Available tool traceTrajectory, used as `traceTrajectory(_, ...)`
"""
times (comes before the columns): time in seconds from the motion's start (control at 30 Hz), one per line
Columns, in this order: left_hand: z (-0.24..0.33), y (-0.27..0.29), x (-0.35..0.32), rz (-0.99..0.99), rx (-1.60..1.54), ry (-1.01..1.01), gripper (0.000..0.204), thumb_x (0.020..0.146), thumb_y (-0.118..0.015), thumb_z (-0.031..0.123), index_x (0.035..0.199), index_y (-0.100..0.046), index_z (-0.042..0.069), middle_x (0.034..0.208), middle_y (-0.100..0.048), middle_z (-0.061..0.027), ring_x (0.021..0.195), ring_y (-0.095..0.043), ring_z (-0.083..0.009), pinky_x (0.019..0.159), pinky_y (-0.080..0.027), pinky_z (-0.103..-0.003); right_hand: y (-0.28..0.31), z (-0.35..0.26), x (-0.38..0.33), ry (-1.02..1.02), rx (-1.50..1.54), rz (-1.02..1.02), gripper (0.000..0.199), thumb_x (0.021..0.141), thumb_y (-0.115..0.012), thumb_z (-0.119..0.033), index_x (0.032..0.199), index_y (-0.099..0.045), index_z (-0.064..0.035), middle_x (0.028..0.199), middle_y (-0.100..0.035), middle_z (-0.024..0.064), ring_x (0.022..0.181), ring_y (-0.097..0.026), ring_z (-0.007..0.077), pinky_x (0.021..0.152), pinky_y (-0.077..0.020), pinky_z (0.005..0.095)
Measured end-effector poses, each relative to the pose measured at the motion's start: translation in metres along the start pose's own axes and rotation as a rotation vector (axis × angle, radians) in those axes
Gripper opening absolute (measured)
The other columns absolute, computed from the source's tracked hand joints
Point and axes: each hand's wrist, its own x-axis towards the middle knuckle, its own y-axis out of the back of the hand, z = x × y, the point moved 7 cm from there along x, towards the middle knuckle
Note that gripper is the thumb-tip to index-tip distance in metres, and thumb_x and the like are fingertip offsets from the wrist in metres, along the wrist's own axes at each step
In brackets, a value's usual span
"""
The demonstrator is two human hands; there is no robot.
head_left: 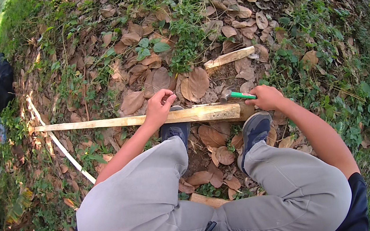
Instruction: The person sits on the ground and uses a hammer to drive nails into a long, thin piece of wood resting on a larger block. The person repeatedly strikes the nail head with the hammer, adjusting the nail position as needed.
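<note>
Right hand (266, 97) gripping green-handled hammer (235, 94), left hand (159, 107) on wooden batten (138, 119)

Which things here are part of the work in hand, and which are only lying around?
In use:
- left hand pinching above the long wooden plank
- right hand gripping the green-handled hammer

Lying about:
- short wood offcut
- thin pale strip
- dry leaves

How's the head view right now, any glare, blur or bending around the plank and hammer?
Head view: soft, even daylight, no glare or hard shadows; the plank under the left hand looks sharp and only slightly bowed; the hammer in the right hand is sharp too; fisheye bending grows toward the black rim, where the top left corner is washed out.
</note>
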Motion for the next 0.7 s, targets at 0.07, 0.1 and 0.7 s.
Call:
traceTrajectory(0.07,0.003,0.0,-0.002,-0.006,0.024,-0.008,0.018,0.098,-0.073,0.019,0.105,-0.07,0.002,0.092,-0.073,-0.0067,0.08,-0.067,-0.0143,0.071,-0.053,-0.03,0.001,-0.005,0.0,-0.021,-0.04,0.077,0.037,0.094,-0.071,-0.05,0.115,-0.077,-0.0193,0.096,-0.076,0.0152,0.092,-0.073,0.0389,0.083,-0.0579,0.0497)
traceTrajectory(0.1,0.004,-0.002,-0.004,-0.006,0.029,-0.039,0.018,0.098,-0.073,0.019,0.105,-0.07,0.002,0.092,-0.073,-0.0068,0.081,-0.068,-0.0144,0.072,-0.053,-0.031,-0.001,-0.006,-0.002,-0.033,-0.061,0.108,0.038,0.094,-0.071,-0.05,0.114,-0.077,-0.0192,0.096,-0.076,0.0154,0.092,-0.073,0.0392,0.082,-0.0581,0.05)
traceTrajectory(0.7,0.046,-0.043,-0.023,-0.24,-0.062,-0.214,0.011,0.092,-0.078,0.007,0.099,-0.076,0.0,0.101,-0.073,-0.008,0.09,-0.069,-0.0163,0.077,-0.055,-0.03,0.01,0.001,-0.068,-0.031,0.45,0.416,0.035,0.093,-0.067,-0.028,0.123,-0.066,-0.0091,0.08,-0.069,0.0215,0.075,-0.068,0.0393,0.07,-0.0503,0.048)
